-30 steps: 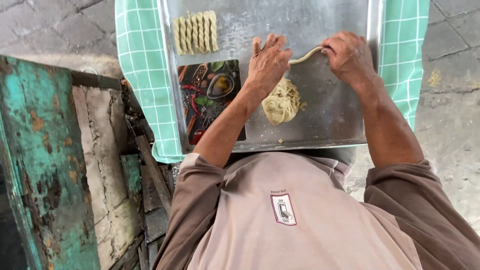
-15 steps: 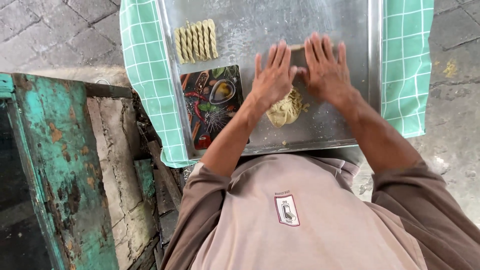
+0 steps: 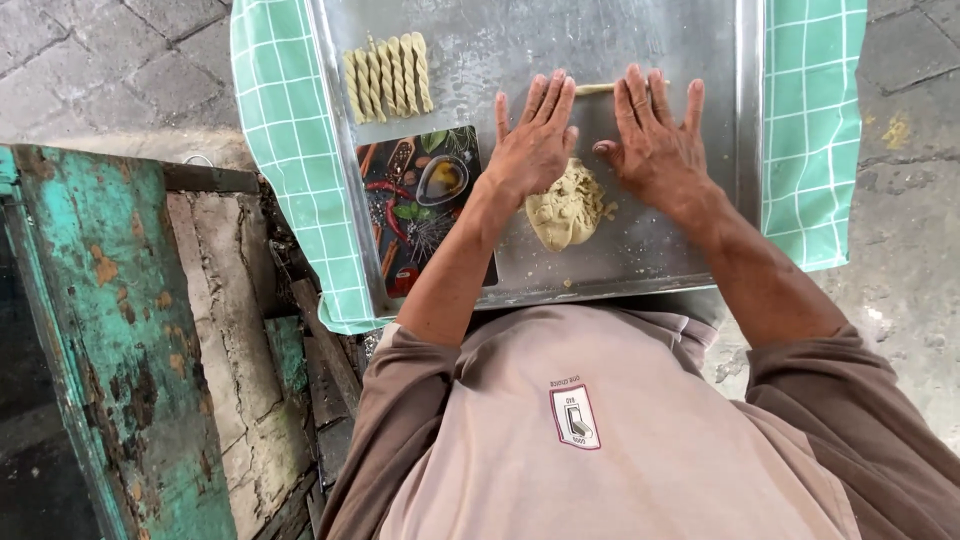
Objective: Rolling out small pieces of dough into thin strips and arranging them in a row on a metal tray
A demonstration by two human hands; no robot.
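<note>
My left hand (image 3: 535, 140) and my right hand (image 3: 655, 135) lie flat, fingers spread, side by side on a metal tray (image 3: 520, 50). Under the palms runs a thin rope of pale dough (image 3: 594, 89); only a short piece shows between the hands. A lump of the same yellowish dough (image 3: 565, 208) sits on the tray just below the hands, near my wrists. Several twisted dough sticks (image 3: 388, 76) lie in a row at the tray's upper left.
A small dark board printed with spices and a bowl (image 3: 420, 200) lies on the tray's left part. A green checked cloth (image 3: 285, 150) hangs under the tray on both sides. A worn turquoise wooden frame (image 3: 100, 330) stands at left; paving stones surround.
A second ago both hands held the dough rope lifted by its ends. They came down flat onto the tray over the rope, and the fingers have since stretched forward.
</note>
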